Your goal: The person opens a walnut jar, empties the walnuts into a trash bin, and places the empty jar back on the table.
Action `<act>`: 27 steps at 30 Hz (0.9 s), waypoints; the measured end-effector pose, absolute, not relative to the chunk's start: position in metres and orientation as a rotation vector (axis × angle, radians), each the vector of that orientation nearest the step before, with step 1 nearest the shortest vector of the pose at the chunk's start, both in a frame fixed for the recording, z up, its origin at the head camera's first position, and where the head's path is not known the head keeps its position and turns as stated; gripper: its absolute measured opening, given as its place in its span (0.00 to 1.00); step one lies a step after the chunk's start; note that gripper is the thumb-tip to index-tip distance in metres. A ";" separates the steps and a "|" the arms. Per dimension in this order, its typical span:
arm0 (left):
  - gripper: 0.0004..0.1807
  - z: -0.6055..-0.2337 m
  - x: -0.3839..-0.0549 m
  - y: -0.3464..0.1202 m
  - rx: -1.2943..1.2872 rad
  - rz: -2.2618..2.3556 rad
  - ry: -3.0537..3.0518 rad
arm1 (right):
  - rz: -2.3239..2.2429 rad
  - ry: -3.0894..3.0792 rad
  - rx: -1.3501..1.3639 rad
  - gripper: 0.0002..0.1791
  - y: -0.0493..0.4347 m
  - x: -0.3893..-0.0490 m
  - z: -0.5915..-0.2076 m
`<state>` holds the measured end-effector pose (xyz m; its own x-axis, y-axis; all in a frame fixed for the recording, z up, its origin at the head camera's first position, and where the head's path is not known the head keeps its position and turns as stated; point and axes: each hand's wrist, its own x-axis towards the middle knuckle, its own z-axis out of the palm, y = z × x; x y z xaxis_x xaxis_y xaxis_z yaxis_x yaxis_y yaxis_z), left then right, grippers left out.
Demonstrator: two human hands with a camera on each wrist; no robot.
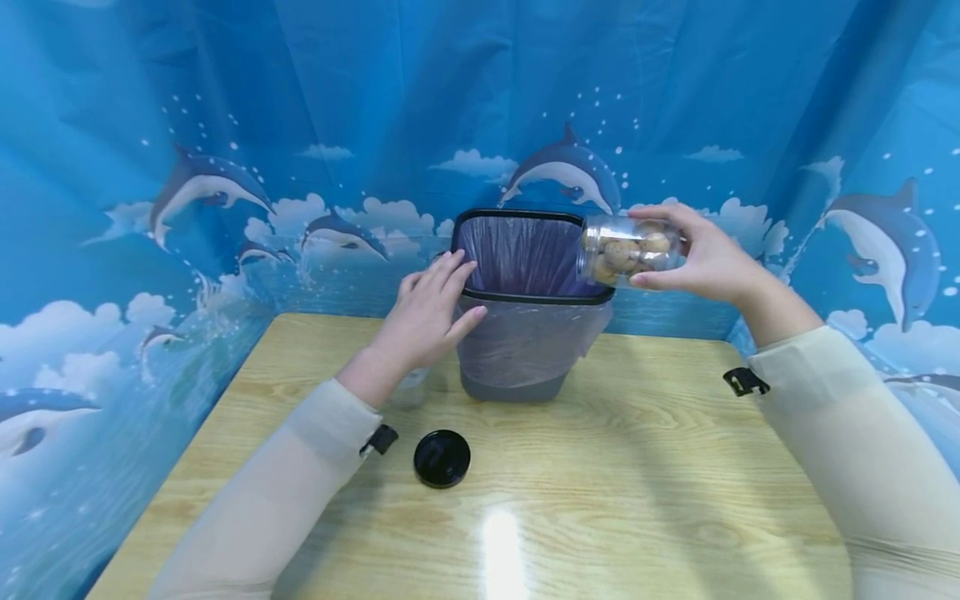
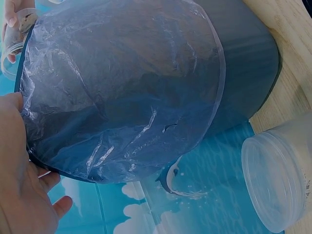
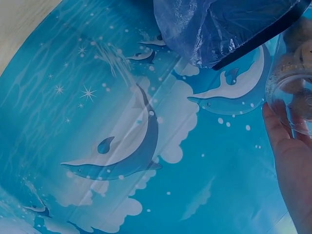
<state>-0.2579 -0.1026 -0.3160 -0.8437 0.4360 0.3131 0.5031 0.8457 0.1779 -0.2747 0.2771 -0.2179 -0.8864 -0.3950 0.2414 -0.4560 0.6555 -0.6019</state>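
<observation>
With my left hand [image 1: 429, 310] spread at the lined bin [image 1: 513, 389], my right hand [image 1: 708, 257] clasps the sideways clear jar [image 1: 624, 252] by its base at the bin's right rim, probably the surest hold on light, stiff, slippery plastic.

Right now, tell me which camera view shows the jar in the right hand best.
The head view: the clear jar shows nearly whole in the right hand, contents visible. The left wrist view has it small, partly hidden, top left; the right wrist view crops it at the right edge.
</observation>
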 end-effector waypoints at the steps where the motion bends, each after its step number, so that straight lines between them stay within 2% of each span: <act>1: 0.42 -0.316 -0.258 -0.103 -0.715 -0.370 -2.765 | 1.040 -2.776 0.721 0.45 0.277 -0.275 -0.217; 27: 0.41 -0.316 -0.256 -0.102 -0.711 -0.370 -2.771 | 0.902 -2.825 0.723 0.45 0.274 -0.276 -0.212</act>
<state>-0.2561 -0.1025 -0.3158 -0.8478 0.4330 0.3061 0.4981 0.8483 0.1796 -0.2756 0.2736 -0.2123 -0.8838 -0.4115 0.2226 -0.4643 0.7136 -0.5247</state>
